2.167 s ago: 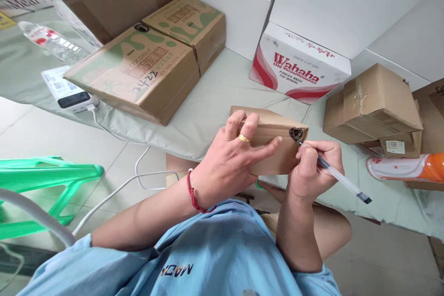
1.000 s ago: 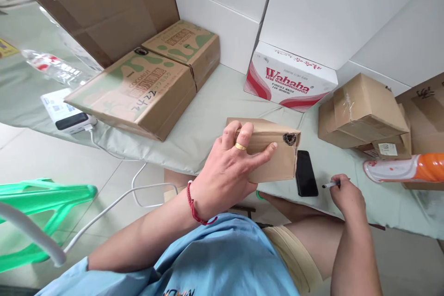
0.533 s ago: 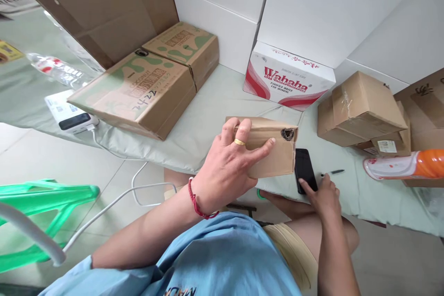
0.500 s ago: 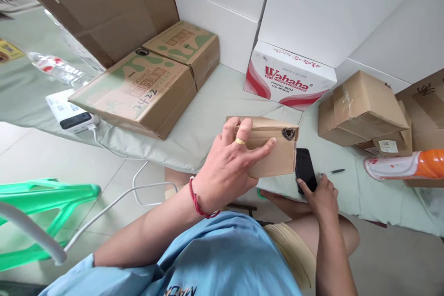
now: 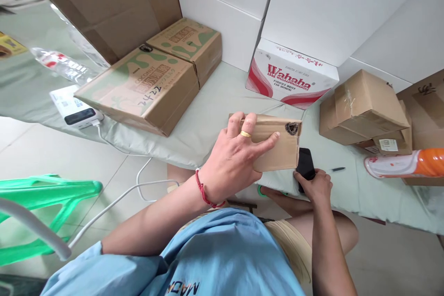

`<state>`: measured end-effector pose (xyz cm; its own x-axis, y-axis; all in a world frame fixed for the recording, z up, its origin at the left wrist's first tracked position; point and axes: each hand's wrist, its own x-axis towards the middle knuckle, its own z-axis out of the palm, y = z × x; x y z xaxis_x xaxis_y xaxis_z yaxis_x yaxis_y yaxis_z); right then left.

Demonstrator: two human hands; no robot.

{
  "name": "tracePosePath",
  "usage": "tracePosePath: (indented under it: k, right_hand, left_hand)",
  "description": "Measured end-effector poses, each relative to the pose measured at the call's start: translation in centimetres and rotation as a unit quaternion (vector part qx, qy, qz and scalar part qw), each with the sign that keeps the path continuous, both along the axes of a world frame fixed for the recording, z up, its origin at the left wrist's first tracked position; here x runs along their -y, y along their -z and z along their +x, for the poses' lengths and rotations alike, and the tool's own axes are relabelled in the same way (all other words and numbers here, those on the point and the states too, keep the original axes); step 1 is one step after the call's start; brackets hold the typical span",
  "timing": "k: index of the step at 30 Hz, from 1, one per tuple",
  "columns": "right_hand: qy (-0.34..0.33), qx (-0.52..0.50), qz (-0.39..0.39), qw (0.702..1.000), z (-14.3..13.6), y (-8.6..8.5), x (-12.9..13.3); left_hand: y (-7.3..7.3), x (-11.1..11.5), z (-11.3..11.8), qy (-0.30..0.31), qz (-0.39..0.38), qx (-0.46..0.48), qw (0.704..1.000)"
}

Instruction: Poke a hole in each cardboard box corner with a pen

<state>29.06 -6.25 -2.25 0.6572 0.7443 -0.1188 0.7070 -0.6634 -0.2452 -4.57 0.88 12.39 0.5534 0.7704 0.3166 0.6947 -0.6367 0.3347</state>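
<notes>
My left hand (image 5: 239, 155) reaches over a small brown cardboard box (image 5: 279, 152) and grips it, the index finger stretched along its face near a dark-edged hole at the corner. The box is tilted above the cloth's front edge; my thumb is mostly hidden. Right beside the box is a black phone (image 5: 306, 163). My right hand (image 5: 318, 188) is closed about the phone's lower part, thumb across it and fingers curled at the right. A dark pen (image 5: 338, 169) lies on the cloth to the right of that hand.
Printed coconut cartons (image 5: 145, 88) stand at left beside a white power bank (image 5: 74, 108) with a cable. A Wahaha carton (image 5: 291, 76) is at the back. Brown boxes (image 5: 360, 106) and an orange-ended bottle (image 5: 402, 164) are on the right; a green stool (image 5: 52, 194) stands lower left.
My right hand has shifted slightly left and up, its thumb now further across the phone. My left hand still holds the box, and the view has moved a little.
</notes>
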Motion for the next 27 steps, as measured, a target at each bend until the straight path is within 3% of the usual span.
tracePosePath:
  k: [7, 10, 14, 19, 22, 27]
  right_hand:
    - [-0.002, -0.084, 0.027, 0.996, 0.9, -1.4, 0.6]
    - [-0.007, -0.130, 0.060, 0.990, 0.0, -2.7, 1.0]
    - [-0.003, -0.201, 0.218, 0.955, -3.8, -6.2, 2.1]
    - [-0.099, -0.170, 0.389, 0.900, -10.1, -10.8, 2.2]
    - [-0.140, -0.108, 0.419, 0.891, -12.9, -11.9, 1.4]
    - [-0.164, -0.069, 0.442, 0.879, -15.2, -12.0, 0.4]
  left_hand:
    - [0.3, -0.5, 0.0, -0.012, 0.003, -0.002, 1.000]
    - [0.2, -0.4, 0.1, -0.019, -0.001, -0.011, 1.000]
    - [0.1, -0.4, 0.3, -0.022, -0.005, -0.015, 1.000]
    - [0.2, -0.3, 0.6, -0.038, -0.003, -0.014, 0.999]
    - [0.2, -0.2, 0.8, -0.041, -0.006, -0.018, 0.999]
    - [0.1, 0.0, 0.9, -0.047, -0.005, -0.018, 0.999]
